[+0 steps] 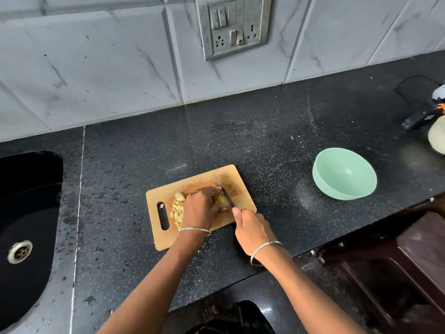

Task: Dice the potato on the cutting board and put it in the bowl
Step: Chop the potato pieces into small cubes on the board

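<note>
The potato [220, 198] lies on the board [199, 180], with diced cubes [178, 208] heaped beside it. The left hand [201, 209] curls its fingers [212, 190] over the potato. The right hand [252, 229] grips the knife [225, 192], its blade at the potato. The bowl [337, 169] stands well apart on the surface [265, 141].

**Countertop: surface and load**

Black speckled stone countertop [265, 131], running left to right against a tiled wall. Black sink [29, 213] set into its left end. Wooden cutting board [166, 239] lies centre, toward the near edge. Mint-green bowl [344, 174] stands upright to the board's right, apart from it. Far right: black device [419, 118] and pale round object [438, 138], both cropped.
</note>
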The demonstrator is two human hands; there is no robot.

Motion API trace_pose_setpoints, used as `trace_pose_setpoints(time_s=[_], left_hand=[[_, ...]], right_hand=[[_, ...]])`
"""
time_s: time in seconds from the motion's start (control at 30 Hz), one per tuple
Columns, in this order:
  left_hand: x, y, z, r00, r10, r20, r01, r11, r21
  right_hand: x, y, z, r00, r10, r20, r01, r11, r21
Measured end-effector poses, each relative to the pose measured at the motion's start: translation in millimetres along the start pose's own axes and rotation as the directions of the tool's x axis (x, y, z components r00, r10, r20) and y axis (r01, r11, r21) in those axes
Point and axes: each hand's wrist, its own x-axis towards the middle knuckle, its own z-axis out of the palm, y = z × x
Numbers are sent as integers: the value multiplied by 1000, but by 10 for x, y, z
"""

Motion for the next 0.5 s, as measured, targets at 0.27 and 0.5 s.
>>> trace_pose_setpoints(time_s=[0.27, 0.5], left_hand=[[21, -21, -10, 999, -24, 26, 24, 1000, 18], [30, -29, -4, 999, -37, 5, 37, 999, -1]], right_hand=[[105, -30, -21, 999, 10, 47, -10, 1000, -3], [-107, 145, -62, 995, 48, 86, -48, 999, 0]])
